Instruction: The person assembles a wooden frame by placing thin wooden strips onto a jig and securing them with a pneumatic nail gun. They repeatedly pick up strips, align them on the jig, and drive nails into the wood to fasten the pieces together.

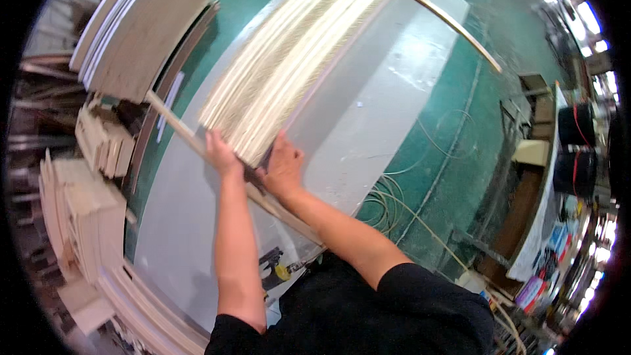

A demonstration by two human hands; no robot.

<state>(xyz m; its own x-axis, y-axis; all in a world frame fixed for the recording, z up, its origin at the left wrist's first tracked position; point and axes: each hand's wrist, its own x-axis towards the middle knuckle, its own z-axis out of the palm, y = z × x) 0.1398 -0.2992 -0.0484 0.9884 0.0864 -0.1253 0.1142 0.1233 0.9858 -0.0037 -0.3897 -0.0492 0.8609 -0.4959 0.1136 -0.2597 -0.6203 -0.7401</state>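
Observation:
A long stack of pale wooden strips [289, 46] lies lengthwise on a grey sheet-topped table [368, 131]. My left hand [223, 154] is at its near end, the fingers closed on the left part of the strip ends. At the near right corner, my right hand [284, 167] grips the stack's edge with curled fingers; its fingertips are partly hidden. A wooden batten [177, 125] passes crosswise beneath the near end, under my hands. Close to my body lies a yellow and black air nailer [276, 273].
Another batten [453, 26] juts out past the table's far right side. Large panels [148, 33] and cut boards [85, 204] are stacked on the left. A coiled air hose [388, 204] lies on the green floor. At right stands a bench [526, 236] with tools.

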